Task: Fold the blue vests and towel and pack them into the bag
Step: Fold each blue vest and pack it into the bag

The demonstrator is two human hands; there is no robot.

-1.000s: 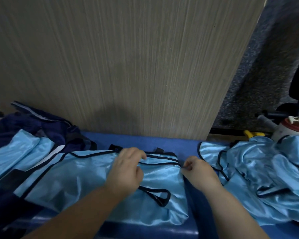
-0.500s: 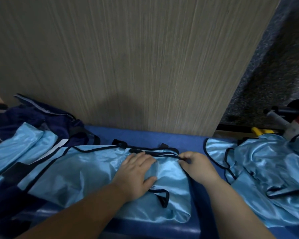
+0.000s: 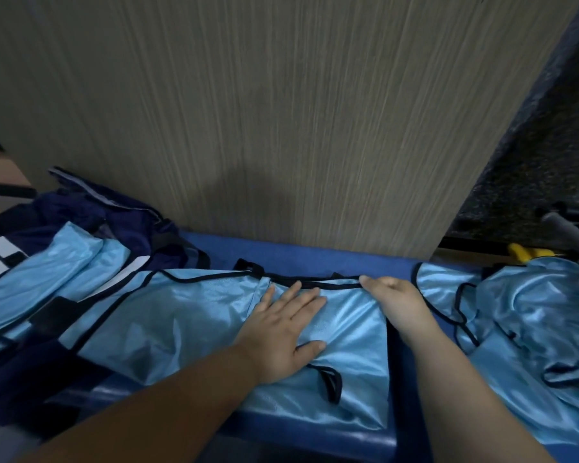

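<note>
Vest (image 3: 181,312) on bench (image 3: 315,259): left hand (image 3: 281,332) flat, fingers straight; right hand (image 3: 395,295) pinches its corner; navy bag (image 3: 91,215) left, contents unclear.

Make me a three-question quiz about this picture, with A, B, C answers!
1. Where is the crumpled heap of vests? A: on the person's right. B: inside a bag. C: on the wall.
2. What colour is the trim on the flat vest? A: yellow. B: white. C: black.
3. What is the left hand doing? A: making a fist. B: lying flat on the vest. C: waving.
Answers: 1 A, it lies beyond the right hand; 2 C, a black line edges the blue cloth; 3 B, its fingers are straight on the cloth.
</note>
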